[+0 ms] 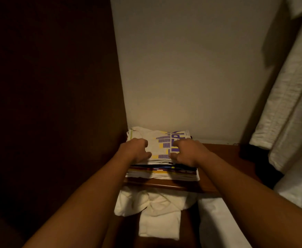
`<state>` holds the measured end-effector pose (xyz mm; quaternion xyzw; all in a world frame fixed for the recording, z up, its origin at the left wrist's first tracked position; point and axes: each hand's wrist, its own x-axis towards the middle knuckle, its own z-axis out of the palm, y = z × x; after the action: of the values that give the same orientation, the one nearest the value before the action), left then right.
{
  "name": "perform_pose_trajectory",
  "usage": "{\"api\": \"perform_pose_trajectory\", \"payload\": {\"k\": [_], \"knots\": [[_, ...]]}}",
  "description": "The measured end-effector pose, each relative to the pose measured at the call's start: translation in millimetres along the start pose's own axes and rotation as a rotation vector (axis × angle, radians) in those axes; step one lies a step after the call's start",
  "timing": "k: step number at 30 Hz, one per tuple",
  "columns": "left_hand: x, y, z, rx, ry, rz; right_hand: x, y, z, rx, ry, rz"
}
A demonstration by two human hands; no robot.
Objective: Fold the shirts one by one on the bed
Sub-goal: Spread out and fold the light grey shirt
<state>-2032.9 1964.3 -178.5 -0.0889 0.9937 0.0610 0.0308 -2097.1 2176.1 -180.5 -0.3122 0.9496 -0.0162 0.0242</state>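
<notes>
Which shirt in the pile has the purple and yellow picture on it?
The top shirt of the folded stack, under both hands. The layers beneath it show only as thin edges, and the white cloth hanging below looks plain.

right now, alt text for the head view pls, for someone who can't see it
Both hands, left hand and right hand, grip the top shirt, white with purple and yellow print, on a stack of folded shirts on a wooden shelf in a dim corner. A white cloth hangs below the shelf.

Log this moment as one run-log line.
left hand: on top shirt | right hand: on same shirt | stack: folded, on wooden shelf | grip: unclear
</notes>
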Motion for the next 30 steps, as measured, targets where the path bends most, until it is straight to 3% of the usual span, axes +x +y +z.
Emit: {"api": "perform_pose_trajectory", "payload": {"k": [2,7,18,25,30], "knots": [[-18.1,4.6,-22.8,0.019,0.011,-0.015,-8.0,-11.0,-22.8,0.003,-0.036,-0.009],[-75.7,5.3,-100.9,-0.045,-0.153,-0.049,-38.3,-59.5,-104.7,0.047,-0.172,-0.058],[-237.7,6.3,-328.7,-0.133,-0.292,-0.214,-133.6,-165.4,-331.2,0.099,-0.284,-0.180],[-312.8,18.2,-392.4,-0.182,-0.223,-0.370,-180.5,-193.3,-405.4,0.095,-0.229,-0.341],[-374.6,26.8,-399.8,-0.278,-0.161,-0.498,-216.0,-201.6,-417.3,0.083,-0.259,-0.480]]}}
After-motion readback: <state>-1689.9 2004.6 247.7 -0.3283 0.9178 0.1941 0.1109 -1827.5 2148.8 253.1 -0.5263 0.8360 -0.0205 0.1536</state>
